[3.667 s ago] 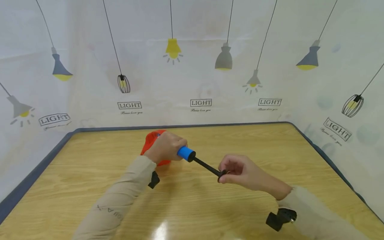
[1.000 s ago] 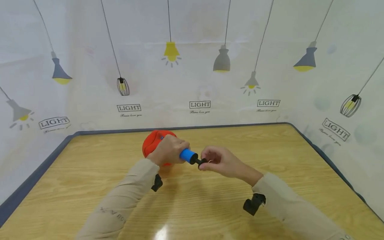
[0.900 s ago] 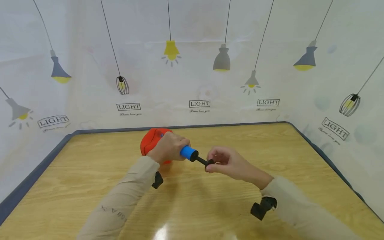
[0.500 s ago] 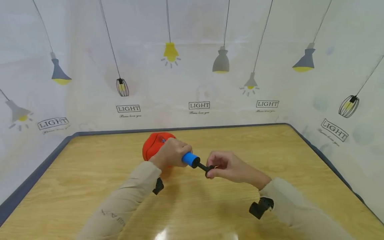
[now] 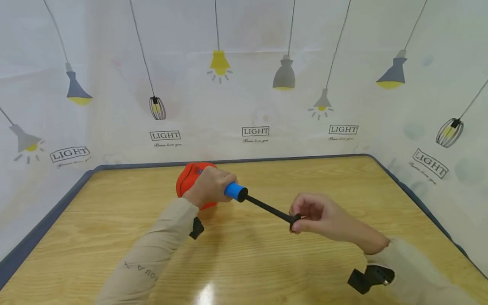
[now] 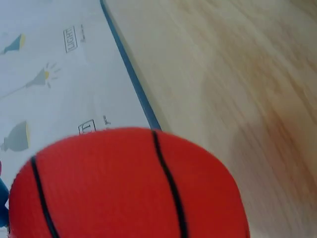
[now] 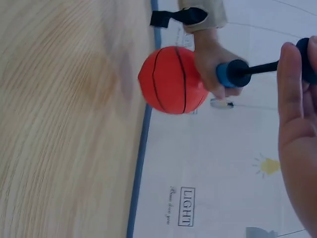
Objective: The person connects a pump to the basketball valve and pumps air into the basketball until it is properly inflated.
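Note:
My left hand [image 5: 212, 184] grips the blue barrel of a hand pump [image 5: 236, 192], which points down to the right. Just behind that hand is a red ball [image 5: 187, 180] with black lines, partly hidden by it. The ball [image 6: 114, 183] fills the lower part of the left wrist view. With thumb and fingers my right hand [image 5: 320, 216] pinches the black handle at the end of the pump's rod [image 5: 268, 208], which is drawn far out. In the right wrist view the ball [image 7: 171, 79] hangs beside the left hand. Where the pump meets the ball is hidden.
A wood-grain table [image 5: 244, 258] with a dark blue edge lies under both hands. White wall covering [image 5: 206, 101] printed with lamps rises behind it and at the sides. Each wrist wears a black camera mount [image 5: 370, 277].
Over the last half second my right hand has moved right, drawing the rod out of the barrel. Earlier the rod was mostly pushed in. The left hand and ball have shifted slightly left.

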A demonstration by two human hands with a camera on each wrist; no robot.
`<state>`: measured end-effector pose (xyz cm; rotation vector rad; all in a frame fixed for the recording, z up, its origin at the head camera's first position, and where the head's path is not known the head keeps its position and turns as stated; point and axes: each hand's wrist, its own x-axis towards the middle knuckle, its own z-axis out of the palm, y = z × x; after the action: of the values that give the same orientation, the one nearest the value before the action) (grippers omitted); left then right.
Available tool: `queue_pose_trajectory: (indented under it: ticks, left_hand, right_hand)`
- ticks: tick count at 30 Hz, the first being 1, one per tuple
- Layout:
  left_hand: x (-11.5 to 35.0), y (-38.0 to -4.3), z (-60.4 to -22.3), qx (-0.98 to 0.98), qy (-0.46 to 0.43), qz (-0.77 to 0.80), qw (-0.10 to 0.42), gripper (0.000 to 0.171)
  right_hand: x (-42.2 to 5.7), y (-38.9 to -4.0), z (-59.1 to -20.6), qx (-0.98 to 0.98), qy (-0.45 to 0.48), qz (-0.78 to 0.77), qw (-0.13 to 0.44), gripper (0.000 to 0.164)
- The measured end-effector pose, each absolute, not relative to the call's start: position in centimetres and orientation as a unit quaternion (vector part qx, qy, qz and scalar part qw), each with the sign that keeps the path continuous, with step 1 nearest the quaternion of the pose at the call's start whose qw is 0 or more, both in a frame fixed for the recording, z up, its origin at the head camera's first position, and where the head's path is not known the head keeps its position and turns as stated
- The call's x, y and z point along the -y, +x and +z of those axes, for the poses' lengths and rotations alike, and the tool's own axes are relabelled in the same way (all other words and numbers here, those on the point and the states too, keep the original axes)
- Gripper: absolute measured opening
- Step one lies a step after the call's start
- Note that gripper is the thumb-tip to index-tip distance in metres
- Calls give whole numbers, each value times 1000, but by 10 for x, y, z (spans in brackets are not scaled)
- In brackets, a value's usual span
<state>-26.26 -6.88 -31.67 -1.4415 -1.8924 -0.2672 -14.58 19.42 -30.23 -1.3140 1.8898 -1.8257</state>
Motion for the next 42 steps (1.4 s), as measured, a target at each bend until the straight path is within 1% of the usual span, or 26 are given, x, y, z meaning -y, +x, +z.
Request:
queue_pose_trajectory:
  ticks: [4,7,10,13,16,19,22,25,28,30,34,39,42]
  left_hand:
    - [63,-261,-320,738,-566,-108,352,18]
    - [59,-261,-322,733,-566,-113,360,17]
    - [58,-262,-323,727,-567,-115,371,20]
    - [59,-264,-323,726,-573,-112,364,20]
    - [63,-265,-321,731,-570,-109,359,18]
    - [69,-266,-321,743,-552,-114,360,20]
    - [71,-266,-322,747,-548,-111,359,22]
    - [65,-265,-324,746,-557,-104,348,19]
    - [58,-264,-326,741,-566,-100,347,18]
    - [56,-264,-326,739,-565,-99,355,18]
    - [55,-265,-326,732,-569,-92,363,18]
    - [62,-266,-320,734,-570,-89,359,15]
    - [68,-266,-318,734,-563,-93,367,17]
  right_hand:
    - [-180,-166,-310,-667,-456,-586,69,9]
    - [-163,-183,-316,-676,-452,-580,49,13]
    - [-154,-190,-320,-684,-432,-587,44,18]
    - [-156,-183,-319,-688,-407,-599,51,18]
    - [-168,-168,-312,-679,-394,-616,67,16]
    - [-184,-153,-305,-651,-404,-636,91,13]
    - [-191,-151,-305,-642,-430,-627,101,10]
    - [-184,-164,-311,-665,-456,-587,70,9]
    - [-170,-181,-317,-702,-449,-552,35,10]
    - [-161,-189,-319,-715,-435,-547,24,12]
    - [-158,-189,-321,-713,-411,-567,38,13]
    - [-178,-167,-312,-671,-425,-602,78,12]
    - [-192,-155,-306,-650,-435,-614,108,11]
